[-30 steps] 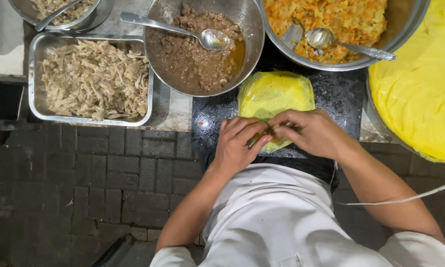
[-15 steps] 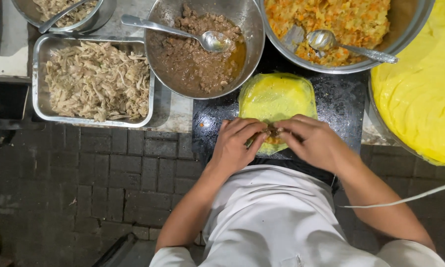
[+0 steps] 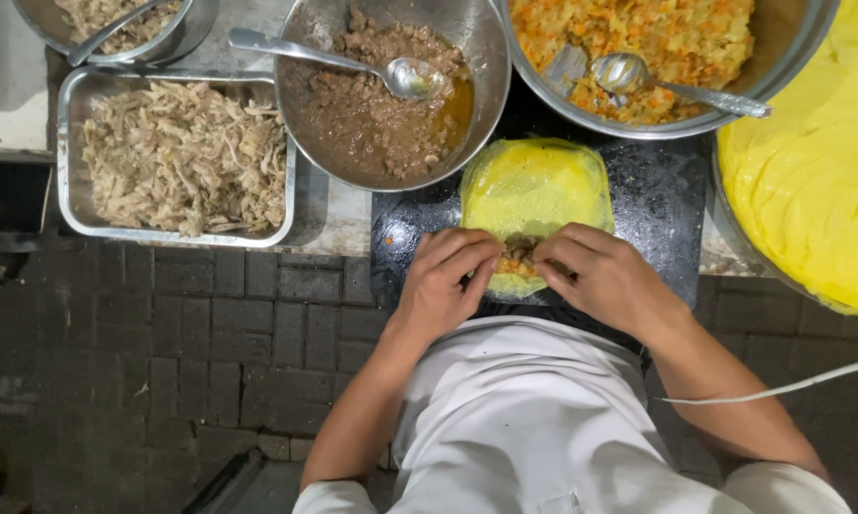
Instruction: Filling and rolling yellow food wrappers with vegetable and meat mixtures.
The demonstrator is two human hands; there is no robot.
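Observation:
A thin yellow wrapper (image 3: 534,188) lies flat on a black board (image 3: 653,214). Brown and orange filling (image 3: 518,257) sits at its near edge. My left hand (image 3: 445,281) and my right hand (image 3: 600,276) both pinch that near edge, fingers curled over the filling from either side. The wrapper's near corners are hidden under my fingers.
Behind the board stand a steel bowl of brown minced filling (image 3: 381,105) with a spoon (image 3: 334,59), a bowl of orange vegetable mix (image 3: 658,43) with a spoon, and a tray of shredded pale meat (image 3: 177,157). A stack of yellow wrappers (image 3: 815,162) lies at right.
Both hands stay at the wrapper's near edge; the fingers have drawn closer around the filling and folded the edge a little further over it.

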